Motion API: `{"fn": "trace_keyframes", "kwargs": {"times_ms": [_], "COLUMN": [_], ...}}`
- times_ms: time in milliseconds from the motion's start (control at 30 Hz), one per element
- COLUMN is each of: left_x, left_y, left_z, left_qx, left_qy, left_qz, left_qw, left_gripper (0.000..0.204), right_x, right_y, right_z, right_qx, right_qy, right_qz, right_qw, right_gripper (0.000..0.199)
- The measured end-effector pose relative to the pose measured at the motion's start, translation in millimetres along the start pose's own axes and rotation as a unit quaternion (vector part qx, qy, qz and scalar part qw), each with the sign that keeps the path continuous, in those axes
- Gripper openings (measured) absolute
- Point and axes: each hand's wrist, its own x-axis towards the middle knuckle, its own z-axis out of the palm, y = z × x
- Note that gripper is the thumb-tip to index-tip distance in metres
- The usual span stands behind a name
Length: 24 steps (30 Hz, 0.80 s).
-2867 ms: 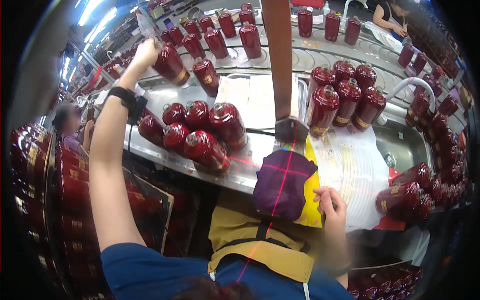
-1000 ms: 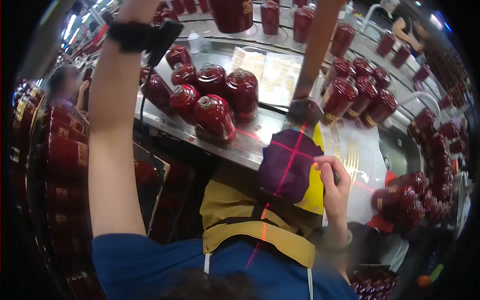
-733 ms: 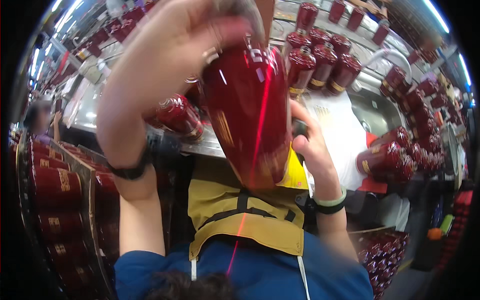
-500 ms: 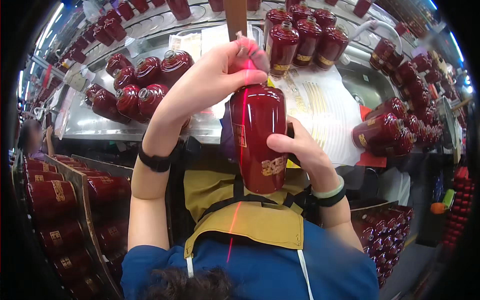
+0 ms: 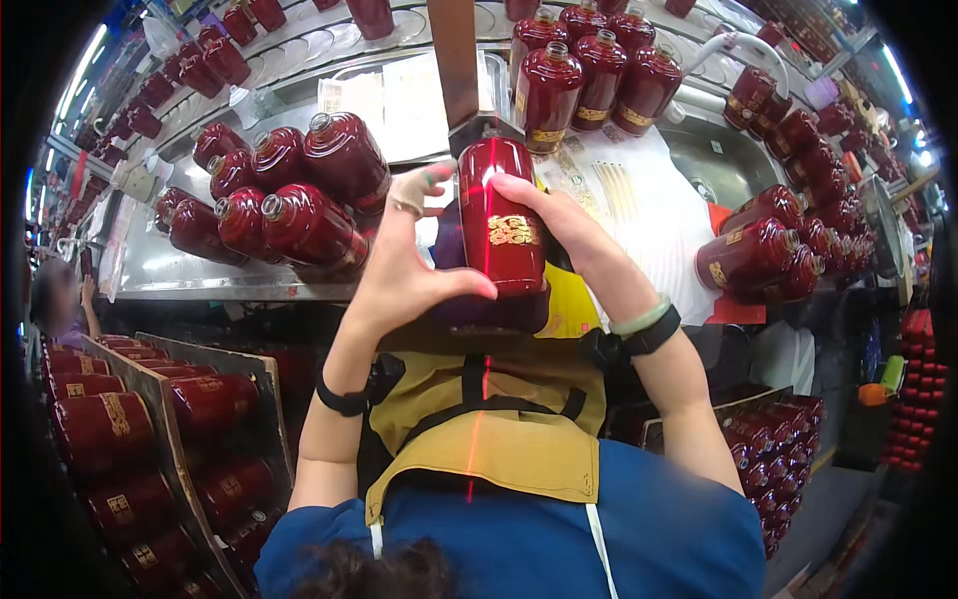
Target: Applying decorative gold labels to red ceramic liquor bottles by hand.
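Note:
A glossy dark-red bottle [image 5: 504, 268] with gold lettering lies tilted in front of me, its neck pointing away and its base toward me. My right hand [image 5: 564, 225] grips it from the right, thumb across the top of its side. To the left of the bottle is my left hand [image 5: 411, 262], thumb and fingers spread; its thumb tip is close to the bottle's lower edge, and whether it touches I cannot tell. Pinkish finger covering shows on that hand. A red light line runs down the bottle and onto my tan apron [image 5: 489, 454].
Several uncapped red bottles [image 5: 314, 225] lie at left on a metal worktop [image 5: 170, 265]. More bottles [image 5: 549, 90] stand beyond, right of a brown post [image 5: 456, 60]. Gold strips [image 5: 614, 190] lie on a white sheet [image 5: 659, 235]. Wooden crates [image 5: 190, 439] of bottles sit lower left.
My left hand has come off the bottle's neck and moved down to its left side, opening. The bottle has moved away from me, and its gold lettering has turned toward the top.

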Motion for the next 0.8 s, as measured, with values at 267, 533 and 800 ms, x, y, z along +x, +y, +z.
{"fn": "trace_keyframes", "kwargs": {"times_ms": [267,533,800], "left_x": [-26.8,-29.9,-30.0], "left_y": [-24.3,-24.4,-16.6], "left_z": [51.0,51.4,48.4], "left_qx": [0.122,0.107,0.138], "left_qy": [0.129,0.136,0.127], "left_qz": [0.002,-0.007,0.022], "left_qw": [0.984,0.985,0.982], "left_gripper": [0.096,0.089,0.086], "right_x": [38.4,14.9,27.6], "right_y": [34.1,8.1,12.9], "right_z": [-36.4,-173.6,-231.7], "right_qx": [-0.255,-0.498,-0.549], "right_qy": [0.189,0.447,0.619], "right_qz": [-0.251,-0.093,-0.082], "right_qw": [0.915,0.737,0.556], "right_gripper": [0.074,0.032,0.056]}}
